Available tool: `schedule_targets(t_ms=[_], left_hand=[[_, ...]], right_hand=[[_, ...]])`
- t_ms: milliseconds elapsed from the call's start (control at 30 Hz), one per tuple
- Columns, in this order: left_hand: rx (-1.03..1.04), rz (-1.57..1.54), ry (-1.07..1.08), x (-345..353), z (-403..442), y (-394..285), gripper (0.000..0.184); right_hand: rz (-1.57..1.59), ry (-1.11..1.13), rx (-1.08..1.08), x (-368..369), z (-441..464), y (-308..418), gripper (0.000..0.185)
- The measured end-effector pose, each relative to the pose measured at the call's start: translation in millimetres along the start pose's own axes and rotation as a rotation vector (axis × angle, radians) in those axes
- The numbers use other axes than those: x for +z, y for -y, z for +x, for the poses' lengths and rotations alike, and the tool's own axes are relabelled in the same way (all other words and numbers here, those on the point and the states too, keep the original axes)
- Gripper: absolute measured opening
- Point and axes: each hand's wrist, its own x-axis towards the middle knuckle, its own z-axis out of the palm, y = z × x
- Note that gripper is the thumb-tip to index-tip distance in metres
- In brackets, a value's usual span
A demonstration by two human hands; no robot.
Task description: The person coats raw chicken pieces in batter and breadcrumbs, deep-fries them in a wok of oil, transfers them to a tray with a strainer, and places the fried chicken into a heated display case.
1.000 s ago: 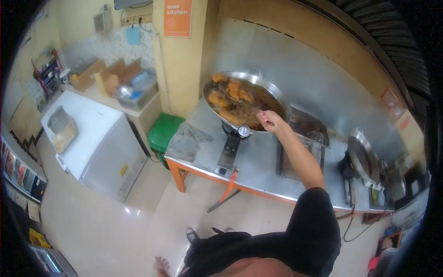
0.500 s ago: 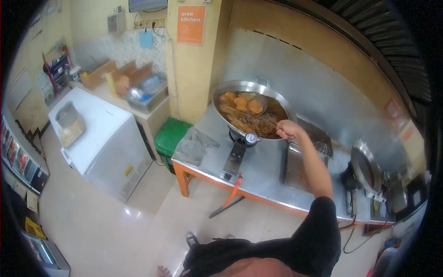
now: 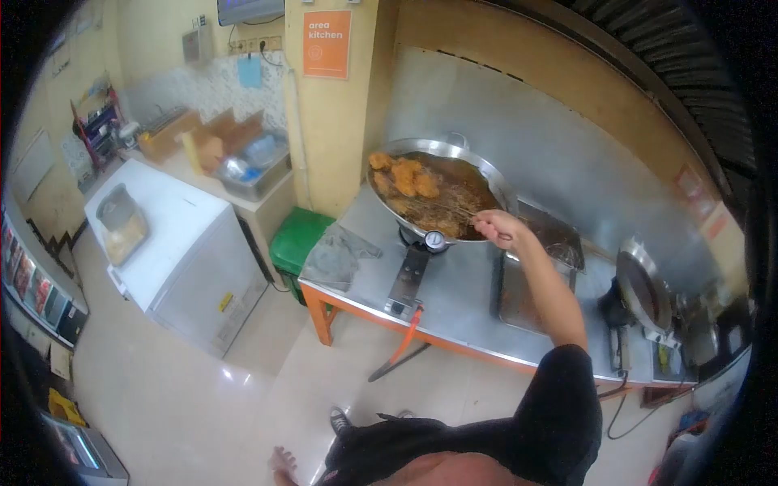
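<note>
My right hand (image 3: pixel 497 227) is closed around the thin handle of a metal skimmer (image 3: pixel 454 209) at the near right rim of a large wok (image 3: pixel 498 178). The skimmer's head is hard to make out among golden, battered fried pieces (image 3: pixel 409 176), bunched at the wok's left side. Dark oil with foam (image 3: pixel 442 219) surrounds them. A dial thermometer (image 3: pixel 435 240) sits at the near rim. Low beside my body, my left hand (image 3: pixel 284 463) hangs over the floor with its fingers apart, holding nothing.
The wok stands over a burner (image 3: pixel 409 279) with an orange hose on a metal table (image 3: pixel 462 300). To its right are a metal tray (image 3: pixel 523 304) and a second wok (image 3: pixel 646 283). A grey cloth (image 3: pixel 332 257), green bin (image 3: pixel 300 243) and white freezer (image 3: pixel 174 223) lie left.
My right hand has shifted slightly left, and the skimmer's handle now shows. The fried pieces have moved left and sit more exposed. More of my left hand has come into view.
</note>
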Motion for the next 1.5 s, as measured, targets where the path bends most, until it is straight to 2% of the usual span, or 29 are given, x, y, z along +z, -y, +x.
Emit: schedule_targets(t_ms=[167, 267, 367, 467, 567, 700, 867, 900, 933, 967, 1033, 1067, 1100, 1167, 1200, 1300, 1400, 1500], left_hand=[[-0.049, -0.025, -0.019, 10, -16, 16, 0.067], [-0.164, 0.24, 0.141, 1, 1, 46, 0.067], [-0.056, 0.181, 0.11, -2, -8, 43, 0.066], [-0.065, 0.081, 0.004, -5, -2, 30, 0.068], [-0.071, 0.096, 0.005, -6, -14, 6, 0.066], [-0.01, 0.129, -0.019, 5, -54, -32, 0.064], [0.019, 0.119, 0.044, -12, -46, -6, 0.061], [-0.023, 0.06, 0.007, -18, -23, 16, 0.06], [-0.062, 0.0, -0.033, -23, -6, 35, 0.059], [-0.099, -0.062, -0.074, -23, 3, 47, 0.058], [-0.118, 0.053, -0.019, -13, -5, 55, 0.06], [-0.135, 0.115, 0.006, -11, -20, 65, 0.061], [-0.138, 0.17, 0.028, -8, -30, 68, 0.062], [-0.129, 0.274, 0.051, -15, -42, 55, 0.064], [-0.173, 0.062, 0.075, -16, -7, 66, 0.065], [-0.052, -0.032, 0.11, -9, 5, 61, 0.07], [-0.158, 0.053, -0.033, 0, 6, 23, 0.053], [-0.015, 0.033, -0.049, 19, -19, -17, 0.051]], right_hand=[[0.099, 0.037, -0.001, -1, 12, -30, 0.013], [0.296, 0.01, -0.052, 18, 5, -35, 0.011], [0.404, 0.058, -0.076, 13, 2, -54, 0.009], [0.058, -0.065, -0.11, 22, -10, -49, 0.011], [-0.256, -0.136, -0.077, 24, -26, -26, 0.011], [-0.636, -0.117, -0.056, 9, -36, 12, 0.01], [-0.378, -0.094, 0.024, -10, -18, 14, 0.012], [-0.318, -0.087, 0.01, -9, -16, 13, 0.013], [-0.295, -0.15, 0.085, 9, -34, 21, 0.016], [-0.242, -0.081, 0.044, 4, -24, 11, 0.016], [-0.135, 0.039, -0.02, -19, -3, -17, 0.017], [-0.103, 0.013, -0.016, 11, -16, -15, 0.017], [-0.102, -0.008, -0.013, 10, -22, -13, 0.018], [-0.087, -0.028, -0.013, 18, -22, -13, 0.02], [-0.145, -0.029, 0.027, 22, -31, -7, 0.021], [-0.148, -0.013, -0.004, 21, -16, -19, 0.02], [-0.009, -0.047, -0.116, 37, -18, -24, 0.016], [0.107, -0.073, -0.202, 40, -22, -47, 0.015]])
